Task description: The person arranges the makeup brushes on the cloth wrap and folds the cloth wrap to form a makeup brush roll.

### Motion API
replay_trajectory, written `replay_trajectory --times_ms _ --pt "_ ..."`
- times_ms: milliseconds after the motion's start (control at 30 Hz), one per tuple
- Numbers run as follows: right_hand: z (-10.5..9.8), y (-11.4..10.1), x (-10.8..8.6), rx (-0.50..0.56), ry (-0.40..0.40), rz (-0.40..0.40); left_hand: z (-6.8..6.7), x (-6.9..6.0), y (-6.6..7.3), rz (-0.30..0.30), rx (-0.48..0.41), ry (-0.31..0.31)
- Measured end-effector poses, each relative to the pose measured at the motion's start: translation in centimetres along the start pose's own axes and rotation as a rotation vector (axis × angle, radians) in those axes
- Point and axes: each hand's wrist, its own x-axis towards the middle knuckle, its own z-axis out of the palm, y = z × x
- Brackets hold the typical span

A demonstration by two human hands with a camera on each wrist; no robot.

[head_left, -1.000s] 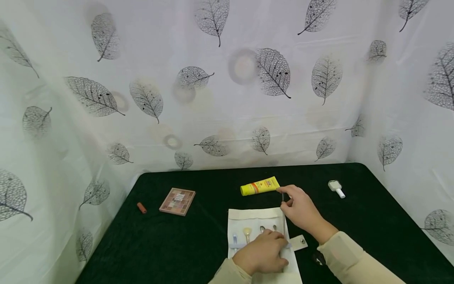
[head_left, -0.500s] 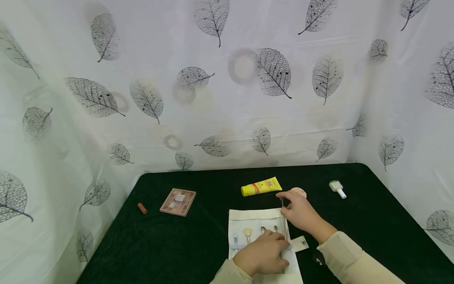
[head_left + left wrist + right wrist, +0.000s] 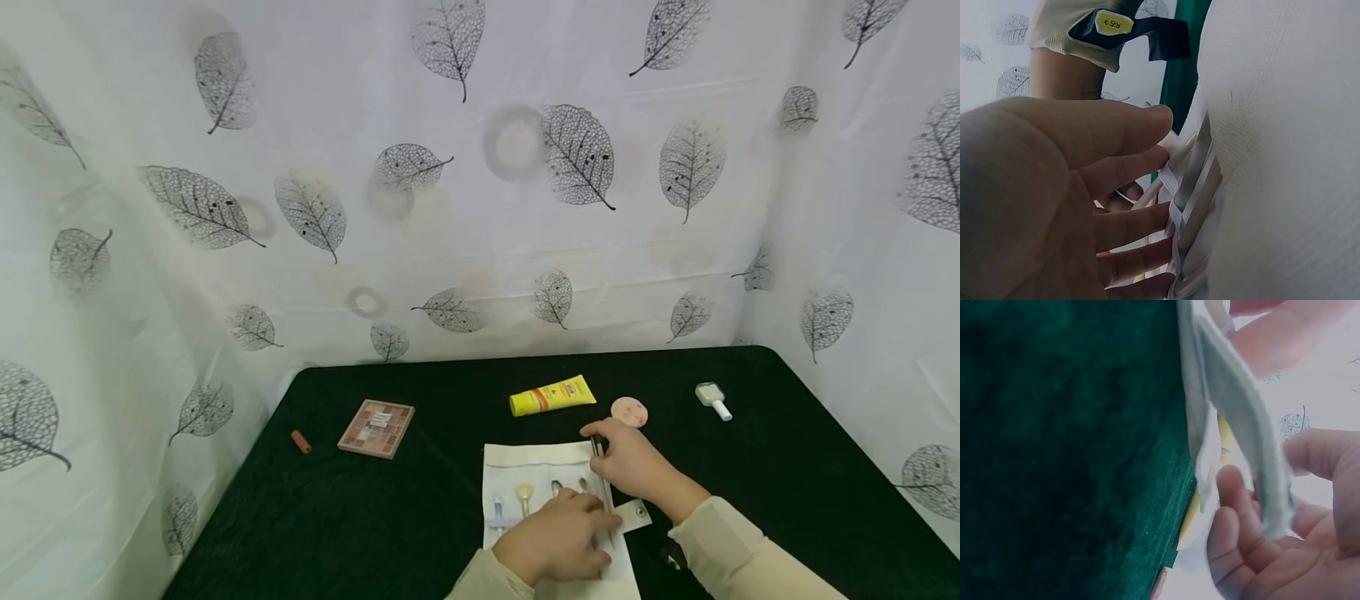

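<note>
A cream brush roll point(image 3: 536, 454) lies unfolded at the table's front. Its elastic band point(image 3: 1177, 215) crosses slim handles in the left wrist view. A pale fan brush point(image 3: 523, 492) and several other tools stand in its slots. My right hand point(image 3: 633, 458) pinches a slim makeup brush point(image 3: 597, 447) with a dark tip, along the roll's right edge; its lower part reaches the band beside my left fingers. My left hand point(image 3: 558, 533) rests on the roll, its extended fingers touching the band. The snap strap point(image 3: 634, 516) sticks out right; fingers show behind it in the right wrist view.
Behind the roll lie a yellow tube point(image 3: 552, 396) and a round pink puff point(image 3: 629, 412). An eyeshadow palette point(image 3: 377, 428) and a small reddish cylinder point(image 3: 301, 442) are at left. A small white-handled mirror point(image 3: 710, 399) lies at right. My right sleeve partly hides a dark object point(image 3: 672, 554).
My right hand has come down toward me with the brush, which slid lower along the roll's right edge. The pink puff behind it has come into view. My left hand stays almost in place.
</note>
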Motion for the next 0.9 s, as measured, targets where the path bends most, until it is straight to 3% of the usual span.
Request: replay_trajectory --times_ms 267,467,900 --pt "0.3 -0.2 -0.4 -0.082 -0.081 0.037 0.0 0.0 0.0 0.007 -0.012 -0.014" --pt "0.6 -0.1 -0.7 -0.120 -0.092 0.009 0.0 0.1 0.0 0.029 0.002 -0.006" --pt "0.5 -0.3 -1.8 -0.117 -0.177 0.037 0.2 0.2 -0.2 0.025 0.006 0.006"
